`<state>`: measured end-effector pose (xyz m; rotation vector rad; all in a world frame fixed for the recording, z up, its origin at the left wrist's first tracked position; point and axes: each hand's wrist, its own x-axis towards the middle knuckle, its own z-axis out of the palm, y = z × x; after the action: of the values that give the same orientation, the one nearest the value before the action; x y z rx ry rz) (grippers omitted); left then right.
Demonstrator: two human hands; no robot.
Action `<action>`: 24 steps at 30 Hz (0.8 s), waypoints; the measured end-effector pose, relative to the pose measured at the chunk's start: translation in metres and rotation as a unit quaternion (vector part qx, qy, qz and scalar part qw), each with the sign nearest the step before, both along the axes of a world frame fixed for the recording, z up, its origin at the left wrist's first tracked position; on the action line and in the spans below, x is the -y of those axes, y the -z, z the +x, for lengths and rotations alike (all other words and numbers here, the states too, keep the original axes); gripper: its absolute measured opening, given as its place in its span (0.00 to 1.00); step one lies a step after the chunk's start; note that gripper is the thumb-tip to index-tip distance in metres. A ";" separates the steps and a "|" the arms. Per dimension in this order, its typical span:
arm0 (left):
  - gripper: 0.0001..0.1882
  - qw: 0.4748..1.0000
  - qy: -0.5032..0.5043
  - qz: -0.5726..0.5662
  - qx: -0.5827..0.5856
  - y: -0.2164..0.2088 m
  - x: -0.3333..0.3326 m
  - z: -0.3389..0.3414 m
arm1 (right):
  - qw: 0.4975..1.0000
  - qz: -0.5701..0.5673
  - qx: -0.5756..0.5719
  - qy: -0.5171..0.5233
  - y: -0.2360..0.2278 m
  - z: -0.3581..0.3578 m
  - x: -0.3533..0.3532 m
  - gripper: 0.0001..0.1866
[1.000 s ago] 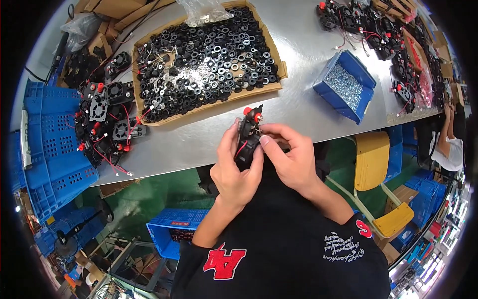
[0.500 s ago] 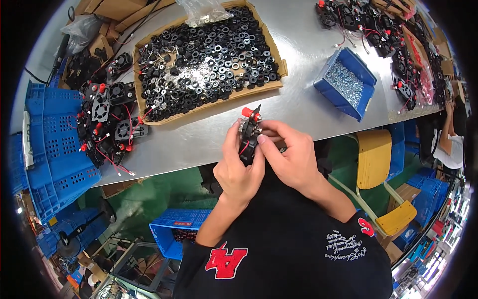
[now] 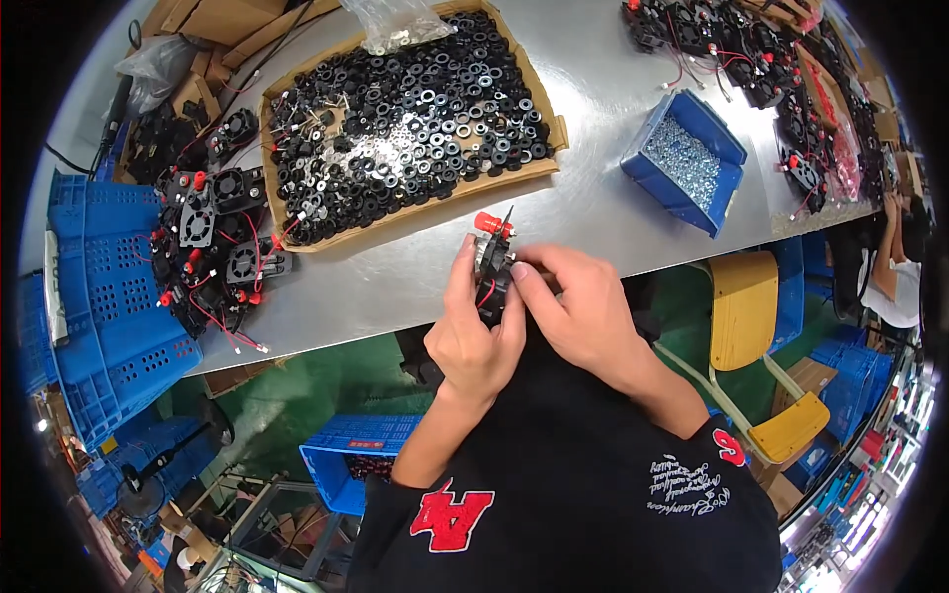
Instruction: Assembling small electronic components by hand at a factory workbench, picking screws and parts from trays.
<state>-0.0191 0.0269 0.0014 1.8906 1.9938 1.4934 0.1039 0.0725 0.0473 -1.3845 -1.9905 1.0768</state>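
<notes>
My left hand (image 3: pixel 469 341) grips a small black fan assembly (image 3: pixel 493 269) upright near the table's front edge. A red cap (image 3: pixel 488 223) sticks out at its top, and a red wire loops over its lower part. Fingers of my left hand lie along its left side, with the thumb at the lower right. My right hand (image 3: pixel 585 314) is closed in a pinch against its right side, thumb near a small silver piece. Whatever lies between those fingertips is hidden. Beyond my hands lies a shallow cardboard tray (image 3: pixel 435 202) of loose black and silver rings and washers.
A blue bin (image 3: pixel 643 170) of small shiny metal parts stands at the right. Similar fan assemblies (image 3: pixel 198 222) with red wires pile up at the left, beside a blue crate (image 3: pixel 104 282). More fan units (image 3: pixel 682 40) lie far right. A yellow chair (image 3: pixel 743 311) stands off the table's front edge.
The fan assembly has turned slightly, and its red cap now points more to the left. My right fingers have curled and shifted a little at its side.
</notes>
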 end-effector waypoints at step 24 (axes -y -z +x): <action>0.31 0.999 0.004 0.024 0.033 -0.005 0.001 0.001 | 0.971 0.234 -0.030 0.048 0.002 -0.006 0.009 0.11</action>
<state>-0.0185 0.0258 0.0066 1.8377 1.9386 1.5947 0.0982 0.0637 0.0456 -1.1626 -1.9456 0.5475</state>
